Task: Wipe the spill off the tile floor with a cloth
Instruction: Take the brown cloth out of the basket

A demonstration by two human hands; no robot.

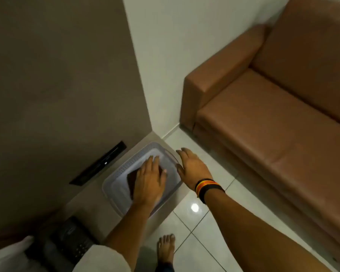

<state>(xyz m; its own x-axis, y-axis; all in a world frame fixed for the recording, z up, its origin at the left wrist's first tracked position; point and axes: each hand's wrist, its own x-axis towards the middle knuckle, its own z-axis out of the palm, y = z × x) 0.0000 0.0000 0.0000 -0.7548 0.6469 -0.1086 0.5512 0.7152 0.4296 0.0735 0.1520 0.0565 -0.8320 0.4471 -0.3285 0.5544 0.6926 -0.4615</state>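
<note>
Step in hand: fetching the cloth; wiping has not begun. The person stands barefoot on the tile floor [214,232] at a low ledge [90,209] along the brown wall, looking down.

The cloth [131,178], a dark folded piece, lies in a pale perforated basket [114,177] on the ledge. The left hand [148,181] is laid flat on top of it, fingers spread wide and extended; no closure on the cloth is visible yet. The right hand [192,168], wristbands at the wrist, hovers over the basket's right rim, fingers loosely open, holding nothing. Whether it touches the rim cannot be told.

No spill is identifiable on the visible tiles; the one bright spot on the floor reads as a lamp reflection. A sofa [273,114] stands to the right.

Next move, in my judgement: curl the left fingers around the cloth, lift it clear of the basket wall, then turn to locate the spill, which probably lies outside this view
</note>
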